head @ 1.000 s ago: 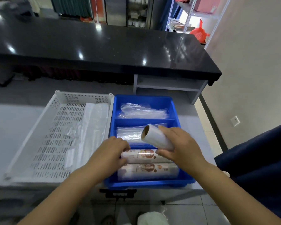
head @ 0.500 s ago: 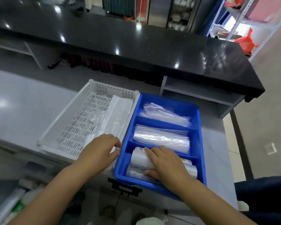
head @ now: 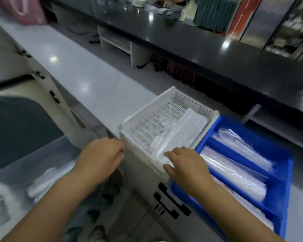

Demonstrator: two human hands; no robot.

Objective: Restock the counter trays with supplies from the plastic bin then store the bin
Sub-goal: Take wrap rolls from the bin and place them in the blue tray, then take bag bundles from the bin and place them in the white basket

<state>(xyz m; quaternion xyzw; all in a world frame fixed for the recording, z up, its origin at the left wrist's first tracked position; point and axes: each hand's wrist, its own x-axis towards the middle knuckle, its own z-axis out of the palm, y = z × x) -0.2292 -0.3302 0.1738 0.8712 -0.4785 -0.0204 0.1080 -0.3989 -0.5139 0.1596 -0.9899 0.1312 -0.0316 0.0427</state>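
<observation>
— What's furthest left?
— The clear plastic bin (head: 42, 159), sitting low beside the counter (head: 86, 79), contents blurred.
— Your left hand (head: 101, 154)?
— It hovers between the bin and the white tray (head: 147, 109), fingers loosely curled, holding nothing.
— The right hand (head: 187, 165)?
— Fingers straight, resting on the plastic bags (head: 182, 131) in the white tray. The blue tray (head: 285, 165) touches it.

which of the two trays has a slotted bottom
The white tray, left of the blue tray: its floor and walls are perforated, while the blue one is solid.
</observation>
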